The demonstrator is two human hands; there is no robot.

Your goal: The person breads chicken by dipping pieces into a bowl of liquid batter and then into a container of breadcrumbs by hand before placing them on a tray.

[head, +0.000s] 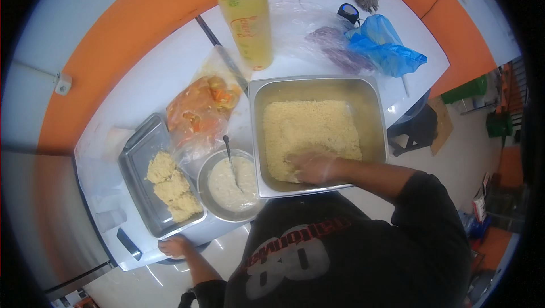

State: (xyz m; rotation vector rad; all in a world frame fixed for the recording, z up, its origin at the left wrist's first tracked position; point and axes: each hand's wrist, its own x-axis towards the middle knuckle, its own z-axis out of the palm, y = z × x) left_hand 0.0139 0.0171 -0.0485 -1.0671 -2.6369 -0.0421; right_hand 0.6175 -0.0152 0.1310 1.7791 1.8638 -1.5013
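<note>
My right hand (313, 166), seemingly in a clear glove, is pressed into yellow breadcrumbs (313, 123) in a deep steel pan (319, 79). Motion blurs the hand, and crumbs hide its fingertips. At the table's front edge, my left hand (172, 246) has curled fingers just below the corner of a shallow steel tray (142, 176); whether it grips the edge is unclear. Crumb-coated pieces (172, 189) lie along the tray's right side. Between tray and pan stands a steel bowl (203, 180) of pale batter (225, 184) with a dark-handled spoon (228, 146) in it.
Behind the bowl is a clear plastic bag (198, 110) of orange-stained food. A large plastic-wrap roll (251, 27) stands upright beyond it. Blue plastic (383, 48) and a small round device (349, 12) are at the back right. A phone (129, 243) and plastic cup (110, 220) sit front left.
</note>
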